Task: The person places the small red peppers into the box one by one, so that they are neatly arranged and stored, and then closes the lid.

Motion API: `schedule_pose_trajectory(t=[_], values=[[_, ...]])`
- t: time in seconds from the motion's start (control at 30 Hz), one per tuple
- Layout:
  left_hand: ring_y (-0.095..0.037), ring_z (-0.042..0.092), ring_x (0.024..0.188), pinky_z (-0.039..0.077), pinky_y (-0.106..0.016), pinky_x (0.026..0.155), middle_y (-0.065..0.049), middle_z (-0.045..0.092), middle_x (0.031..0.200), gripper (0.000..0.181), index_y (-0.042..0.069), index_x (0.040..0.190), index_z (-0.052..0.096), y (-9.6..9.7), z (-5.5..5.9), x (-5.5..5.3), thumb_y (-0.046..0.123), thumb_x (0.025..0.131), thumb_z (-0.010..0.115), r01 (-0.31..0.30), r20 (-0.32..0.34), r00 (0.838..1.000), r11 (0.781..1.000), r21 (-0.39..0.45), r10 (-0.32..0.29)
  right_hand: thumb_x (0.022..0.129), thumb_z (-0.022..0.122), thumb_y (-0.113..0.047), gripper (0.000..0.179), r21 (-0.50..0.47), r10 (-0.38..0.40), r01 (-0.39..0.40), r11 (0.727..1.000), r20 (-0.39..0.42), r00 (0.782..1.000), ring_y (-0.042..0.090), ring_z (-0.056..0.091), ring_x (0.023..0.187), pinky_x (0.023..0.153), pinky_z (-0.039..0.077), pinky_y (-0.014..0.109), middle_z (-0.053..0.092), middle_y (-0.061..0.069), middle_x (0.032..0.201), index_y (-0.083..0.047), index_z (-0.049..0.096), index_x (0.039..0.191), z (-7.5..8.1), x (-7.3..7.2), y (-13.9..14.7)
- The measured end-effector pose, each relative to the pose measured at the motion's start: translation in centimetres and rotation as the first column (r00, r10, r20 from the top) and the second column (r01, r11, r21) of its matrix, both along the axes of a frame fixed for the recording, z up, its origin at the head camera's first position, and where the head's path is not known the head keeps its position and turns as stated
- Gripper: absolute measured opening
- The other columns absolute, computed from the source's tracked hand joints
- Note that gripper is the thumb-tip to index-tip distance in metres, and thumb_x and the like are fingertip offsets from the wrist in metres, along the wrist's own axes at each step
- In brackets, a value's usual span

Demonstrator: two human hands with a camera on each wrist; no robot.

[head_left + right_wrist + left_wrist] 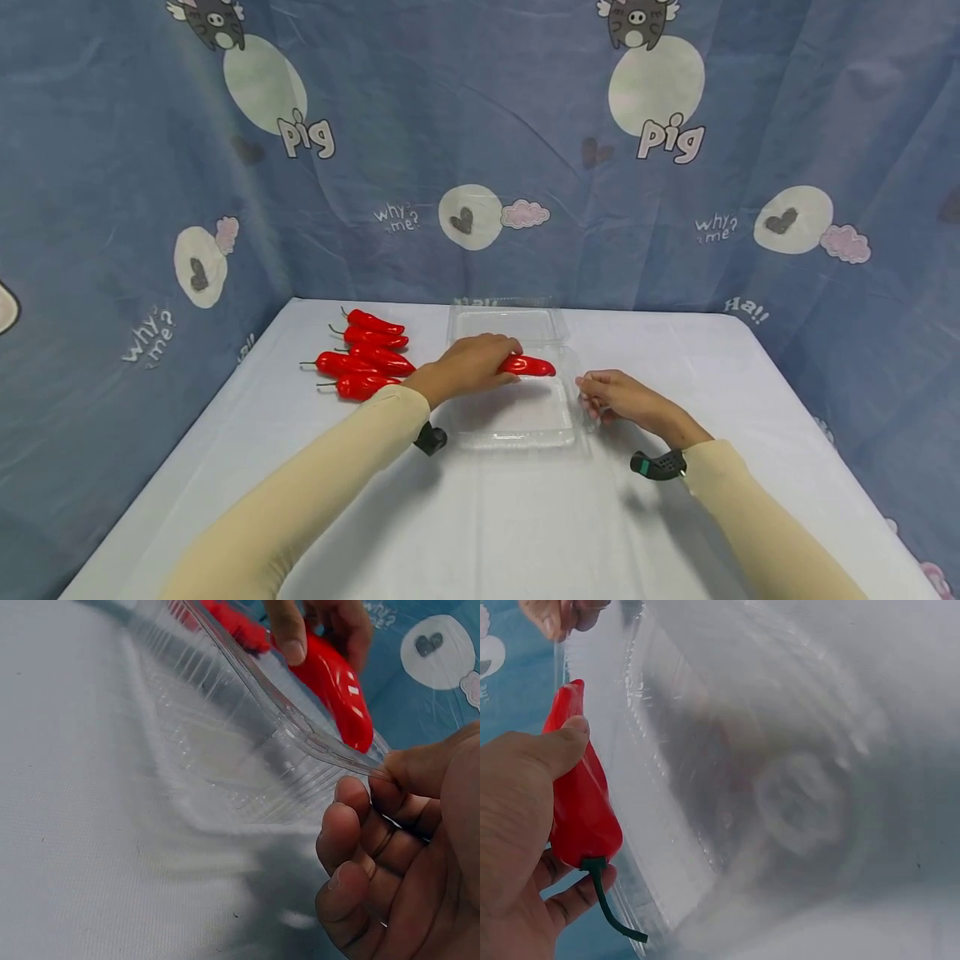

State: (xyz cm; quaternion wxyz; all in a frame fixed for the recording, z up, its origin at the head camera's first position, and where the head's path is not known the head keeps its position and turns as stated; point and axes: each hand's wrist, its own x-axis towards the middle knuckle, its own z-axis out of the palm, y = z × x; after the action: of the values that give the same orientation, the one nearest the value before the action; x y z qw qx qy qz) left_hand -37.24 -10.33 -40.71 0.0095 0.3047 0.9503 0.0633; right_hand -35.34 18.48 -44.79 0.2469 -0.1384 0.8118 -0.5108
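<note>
My left hand (472, 364) grips a red chili pepper (528, 366) over the clear plastic container (510, 439). In the left wrist view the thumb lies along the pepper (583, 802), whose dark green stem hangs down past the fingers. At the container's right side, my right hand (622, 397) pinches the rim between thumb and forefinger. The right wrist view shows this rim (300, 735) caught in the right hand (405, 825), with the other fingers loosely curled below it. The pepper's tip points toward the right hand.
Several more red peppers (378, 358) lie in a column at the left of the white table (675, 350). The container's clear lid (506, 323) stands folded back behind it. A blue printed curtain (375, 167) hangs round the table's back and sides.
</note>
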Motion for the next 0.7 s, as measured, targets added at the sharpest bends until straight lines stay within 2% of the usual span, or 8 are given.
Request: schedule_pose_trajectory(t=[0.2,0.43,0.57,0.7], values=[[-0.014,0.059,0.097,0.051,-0.033,0.083,0.003,0.065,0.108,0.04,0.019,0.128,0.061,1.3,-0.2,-0.2,0.033,0.093,0.074,0.021,-0.02,1.0,0.997,-0.073,-0.022,0.107,0.048,-0.034,0.035,0.011,-0.005,0.005,1.0,0.007,1.0,0.02,0.053,0.074,0.064,0.044,0.032,0.056,0.006,0.078,-0.003,0.057,0.096,0.0,-0.1,0.1],[-0.013,0.06,0.084,0.052,-0.033,0.072,0.005,0.065,0.095,0.025,0.021,0.112,0.063,2.0,-0.8,-0.1,0.034,0.093,0.073,0.018,-0.063,0.998,0.984,-0.18,-0.03,0.107,0.048,-0.034,0.035,-0.003,0.014,-0.014,1.0,0.002,1.0,0.019,0.053,0.074,0.064,0.043,0.032,0.056,0.005,0.078,-0.003,0.057,0.094,0.0,-0.2,0.1],[-0.012,0.061,0.08,0.052,-0.033,0.069,0.006,0.064,0.09,0.029,0.02,0.108,0.061,2.3,-1.4,-0.1,0.04,0.092,0.073,0.016,-0.076,0.997,0.974,-0.228,-0.034,0.107,0.048,-0.034,0.035,-0.004,0.018,-0.018,1.0,0.002,1.0,0.02,0.053,0.074,0.064,0.044,0.031,0.056,0.005,0.079,-0.003,0.057,0.094,-0.1,-0.3,0.1],[-0.012,0.061,0.08,0.053,-0.034,0.07,0.005,0.065,0.092,0.036,0.019,0.111,0.061,2.6,-1.7,0.0,0.045,0.09,0.074,0.008,-0.072,0.997,0.961,-0.276,-0.028,0.107,0.049,-0.033,0.034,-0.002,0.012,-0.012,1.0,0.004,1.0,0.02,0.053,0.074,0.064,0.044,0.031,0.056,0.006,0.079,-0.003,0.057,0.094,-0.2,-0.3,0.1]])
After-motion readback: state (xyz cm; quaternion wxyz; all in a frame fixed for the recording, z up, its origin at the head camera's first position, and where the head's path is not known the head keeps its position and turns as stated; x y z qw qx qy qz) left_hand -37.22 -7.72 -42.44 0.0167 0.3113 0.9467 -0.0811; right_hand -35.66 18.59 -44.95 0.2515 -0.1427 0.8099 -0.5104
